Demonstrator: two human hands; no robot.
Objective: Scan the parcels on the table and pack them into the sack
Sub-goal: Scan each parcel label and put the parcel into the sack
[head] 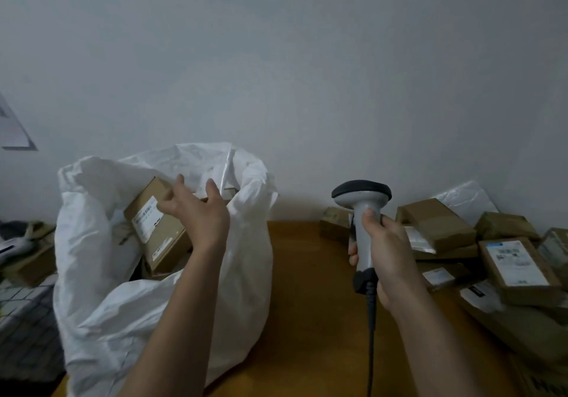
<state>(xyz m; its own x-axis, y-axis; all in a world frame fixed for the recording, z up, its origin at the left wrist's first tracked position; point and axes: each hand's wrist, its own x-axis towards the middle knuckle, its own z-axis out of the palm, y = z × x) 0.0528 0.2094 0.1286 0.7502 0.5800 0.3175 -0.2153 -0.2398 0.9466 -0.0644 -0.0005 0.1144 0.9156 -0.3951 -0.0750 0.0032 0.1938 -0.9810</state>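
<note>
A big white sack stands open at the table's left end. Inside it a brown cardboard parcel with a white label lies tilted among other boxes. My left hand hovers over the sack's mouth with fingers spread, just above that parcel and holding nothing. My right hand grips the handle of a grey barcode scanner, held upright over the table, its black cable hanging down. A pile of several brown parcels lies on the table's right side, one with a large white label facing up.
The wooden table runs from the sack to the parcel pile. A white plastic bag lies behind the pile against the wall. Left of the sack, below table level, sit a cardboard box and tiled floor.
</note>
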